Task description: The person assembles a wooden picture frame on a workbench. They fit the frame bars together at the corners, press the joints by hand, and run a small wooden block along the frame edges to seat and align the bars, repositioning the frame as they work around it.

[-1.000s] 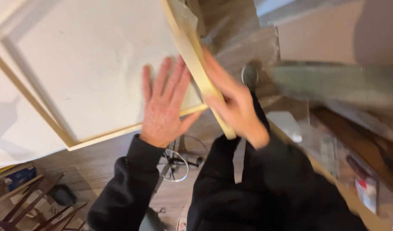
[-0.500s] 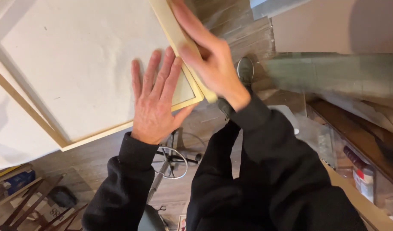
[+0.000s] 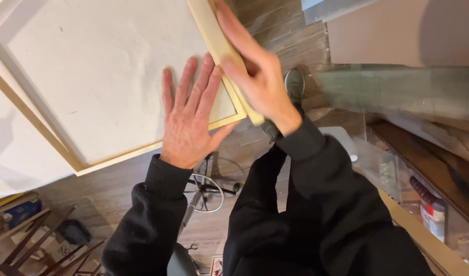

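Pressing flat, fingers spread, the left hand [image 3: 191, 115] steadies the canvas [image 3: 107, 71] — the right hand [image 3: 255, 66] clasps a wooden strip [image 3: 216, 38] against its edge.

- The left hand [image 3: 191, 120] lies flat on the canvas [image 3: 107, 76], near its right corner.
- The right hand [image 3: 255, 71] lies on the frame bar [image 3: 219, 46] along the canvas's right edge, just right of the left hand.
- A stool [image 3: 206, 191] stands on the floor [image 3: 107, 189], near and below the canvas.
- A shelf [image 3: 423, 158] with a bottle [image 3: 428, 202] lies far right.
- Wooden sticks [image 3: 20, 245] lie near left.
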